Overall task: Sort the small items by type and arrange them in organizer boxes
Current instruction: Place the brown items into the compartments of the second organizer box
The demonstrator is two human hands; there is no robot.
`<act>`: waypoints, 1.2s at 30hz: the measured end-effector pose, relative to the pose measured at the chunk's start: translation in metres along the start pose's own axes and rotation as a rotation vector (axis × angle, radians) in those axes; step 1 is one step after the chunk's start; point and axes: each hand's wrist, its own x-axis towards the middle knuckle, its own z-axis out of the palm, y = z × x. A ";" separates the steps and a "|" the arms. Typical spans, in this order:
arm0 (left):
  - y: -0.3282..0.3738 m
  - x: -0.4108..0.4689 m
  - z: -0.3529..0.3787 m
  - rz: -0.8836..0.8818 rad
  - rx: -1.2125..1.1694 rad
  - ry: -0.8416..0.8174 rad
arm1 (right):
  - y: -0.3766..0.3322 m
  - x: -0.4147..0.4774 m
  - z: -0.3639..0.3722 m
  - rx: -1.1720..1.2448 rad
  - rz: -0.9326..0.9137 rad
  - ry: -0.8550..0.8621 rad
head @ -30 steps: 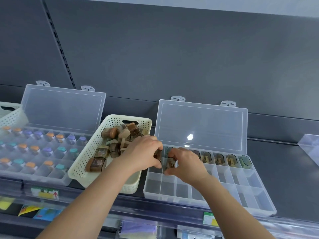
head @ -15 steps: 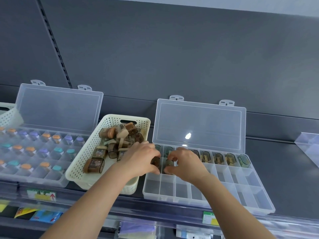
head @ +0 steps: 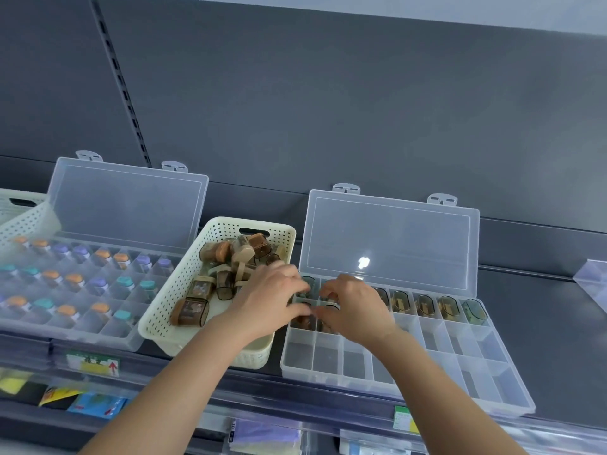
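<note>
A clear organizer box lies open on the right, its lid leaning back. Its back row holds several small brown-tinted cases. My left hand and my right hand are side by side over the box's left end. Each pinches a small brown case with curled fingers: one case and another sit low in neighbouring second-row compartments. A cream perforated basket to the left holds several more loose brown cases.
A second open organizer box on the left holds several small bottles with orange, teal and purple caps. Another cream basket shows at the far left. A clear plastic divider stands at the right. Price labels line the shelf edge.
Both hands have sunk slightly, carrying the two brown cases down into the second-row compartments. The view has shifted a little.
</note>
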 end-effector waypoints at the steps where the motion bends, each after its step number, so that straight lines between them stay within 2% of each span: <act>1: -0.005 -0.003 -0.005 -0.025 -0.013 0.066 | -0.005 0.004 0.001 0.006 -0.029 0.024; 3: -0.020 -0.010 -0.013 -0.105 0.020 0.154 | -0.018 0.013 0.003 0.022 -0.090 0.063; 5: -0.041 -0.019 -0.019 -0.222 0.060 0.173 | -0.033 0.024 0.006 0.032 -0.155 0.080; 9: -0.077 -0.031 -0.018 -0.372 0.106 0.095 | -0.062 0.052 0.017 -0.017 -0.262 0.069; 13: -0.097 -0.035 -0.009 -0.352 0.145 -0.016 | -0.083 0.076 0.031 -0.134 -0.270 -0.012; 17: -0.107 -0.032 0.001 -0.339 0.138 0.019 | -0.091 0.093 0.046 -0.363 -0.190 -0.131; 23: -0.112 -0.030 -0.001 -0.336 -0.038 0.032 | -0.091 0.101 0.058 -0.401 -0.131 -0.173; 28: -0.108 -0.030 -0.015 -0.339 -0.292 0.144 | -0.090 0.100 0.054 -0.215 -0.093 -0.171; 32: -0.108 -0.031 -0.016 -0.385 -0.527 0.190 | -0.085 0.094 0.045 -0.015 -0.069 -0.091; 36: -0.101 -0.032 -0.021 -0.395 -0.791 0.198 | -0.075 0.085 0.025 0.335 -0.022 -0.009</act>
